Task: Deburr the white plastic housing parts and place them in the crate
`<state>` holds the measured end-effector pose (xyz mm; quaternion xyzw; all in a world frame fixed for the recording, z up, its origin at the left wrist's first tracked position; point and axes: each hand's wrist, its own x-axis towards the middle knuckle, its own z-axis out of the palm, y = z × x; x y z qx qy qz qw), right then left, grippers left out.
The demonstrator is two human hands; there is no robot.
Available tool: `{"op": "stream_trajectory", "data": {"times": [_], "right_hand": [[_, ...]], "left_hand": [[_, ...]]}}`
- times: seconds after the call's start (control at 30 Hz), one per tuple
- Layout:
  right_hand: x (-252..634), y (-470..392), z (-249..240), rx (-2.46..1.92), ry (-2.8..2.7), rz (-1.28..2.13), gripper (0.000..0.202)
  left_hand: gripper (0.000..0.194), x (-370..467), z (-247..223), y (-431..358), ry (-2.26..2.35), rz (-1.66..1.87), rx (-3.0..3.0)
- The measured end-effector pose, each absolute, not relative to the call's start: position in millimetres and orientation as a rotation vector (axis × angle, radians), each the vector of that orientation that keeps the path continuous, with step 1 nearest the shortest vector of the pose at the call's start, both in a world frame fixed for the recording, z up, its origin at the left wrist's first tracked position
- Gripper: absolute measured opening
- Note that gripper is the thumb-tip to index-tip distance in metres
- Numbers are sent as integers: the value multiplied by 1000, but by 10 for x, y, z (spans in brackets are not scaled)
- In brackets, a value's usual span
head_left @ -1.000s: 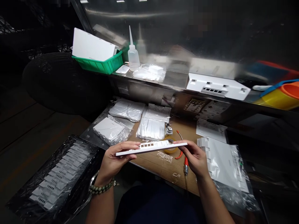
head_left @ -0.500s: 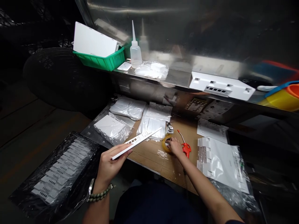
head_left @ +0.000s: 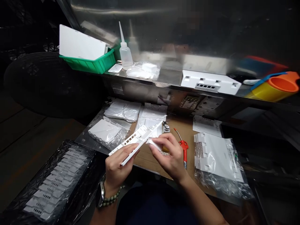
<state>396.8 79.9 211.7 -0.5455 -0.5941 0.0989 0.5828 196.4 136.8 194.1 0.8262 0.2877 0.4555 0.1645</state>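
My left hand [head_left: 120, 164] grips a white plastic panel [head_left: 137, 142] with a row of small square openings, tilted above the bench. Between the thumb and fingers of my right hand [head_left: 170, 154] is a small white wad [head_left: 154, 143], close to the panel's edge. Partly hidden behind my right hand lies a yellow tape roll [head_left: 165, 149]. A red air blow gun [head_left: 184, 146] rests on the cardboard to its right. Beyond the panel stands a small round metal item [head_left: 166, 127].
Bagged white panels lie at the bench's left [head_left: 105, 131] and right [head_left: 217, 156]. A black plastic-lined tray [head_left: 56, 184] holds several panels at lower left. The shelf carries a green bin [head_left: 89, 65], a bottle [head_left: 126, 56], a white housing [head_left: 211, 82] and a yellow container [head_left: 269, 92].
My right hand has left the tape roll and come up to the panel, now holding the white wad. The panel has turned in my left hand, showing more of its openings. The view has shifted.
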Motion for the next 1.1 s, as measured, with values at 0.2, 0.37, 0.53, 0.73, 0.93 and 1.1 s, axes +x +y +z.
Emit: {"op": "stream_trajectory", "data": {"times": [0.2,0.37,0.53,0.73,0.93,1.1], "right_hand": [[3886,885,2135,-1331,-1357,160,8],[3886,825,2176,-1237,-1386,246,10],[3863,803,2184,-1246,-1308,194,11],[3801,791,2213,-1183,-1378,201,12],[3793,803,2225,-1224,-1372,193,10],[3822,805,2206,-1261,-1402,184,11]], "left_hand": [[49,2030,1919,1376,713,1274,2378],[51,2006,1907,1343,680,1272,2350],[48,2022,1925,1314,672,1342,2314],[48,1999,1944,1302,681,1350,2304],[49,1920,1970,1319,686,1285,2336],[47,1903,1933,1305,697,1325,2318]]}}
